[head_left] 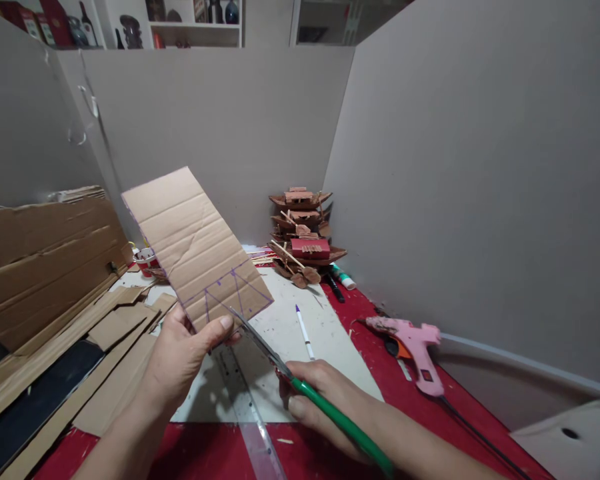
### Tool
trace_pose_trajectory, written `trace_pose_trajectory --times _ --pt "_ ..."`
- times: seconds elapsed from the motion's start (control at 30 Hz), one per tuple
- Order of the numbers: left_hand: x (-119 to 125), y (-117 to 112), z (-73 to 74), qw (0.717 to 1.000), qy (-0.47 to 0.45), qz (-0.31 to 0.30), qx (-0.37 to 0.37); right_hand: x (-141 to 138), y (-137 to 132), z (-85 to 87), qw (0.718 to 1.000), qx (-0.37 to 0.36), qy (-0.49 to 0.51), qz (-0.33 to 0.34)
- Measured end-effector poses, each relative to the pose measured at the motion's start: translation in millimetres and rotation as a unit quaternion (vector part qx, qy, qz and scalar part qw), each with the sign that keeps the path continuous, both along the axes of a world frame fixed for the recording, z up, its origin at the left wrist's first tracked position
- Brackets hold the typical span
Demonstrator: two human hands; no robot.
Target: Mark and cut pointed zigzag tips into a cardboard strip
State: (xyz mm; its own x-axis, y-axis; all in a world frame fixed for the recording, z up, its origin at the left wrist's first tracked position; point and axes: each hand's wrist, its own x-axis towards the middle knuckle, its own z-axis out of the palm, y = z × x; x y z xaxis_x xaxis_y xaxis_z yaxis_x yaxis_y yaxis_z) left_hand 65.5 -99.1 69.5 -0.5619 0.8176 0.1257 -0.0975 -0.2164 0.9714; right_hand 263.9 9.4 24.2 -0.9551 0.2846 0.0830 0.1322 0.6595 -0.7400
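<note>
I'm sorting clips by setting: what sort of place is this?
Probably a craft workspace: the left hand holds purple-marked cardboard, a pink glue gun lies at the right, and small model boats sit stacked behind.

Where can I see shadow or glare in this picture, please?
Head view: shadow darkens the white sheet beside the left hand; bright glare streaks the clear ruler; the cardboard shows no strong glare, and its purple lines read clearly.
</note>
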Motion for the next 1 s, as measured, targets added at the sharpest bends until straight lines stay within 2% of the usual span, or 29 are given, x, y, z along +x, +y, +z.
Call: trace_pose_trajectory --times 0.3,0.7,1.0 --pt "5.3 0.5 -1.4 1.000 0.009 -0.009 0.001 1.0 0.1 1.5 0.999 -0.021 0.014 0.024" --pt "3.7 1.2 -3.4 1.000 0.005 -0.008 0.002 0.6 -1.0 5.6 0.999 -0.039 0.000 0.014" --pt "1.8 1.5 -5.0 1.000 0.005 -0.013 -0.002 2.9 0.0 4.2 0.995 -0.096 -0.004 0.017"
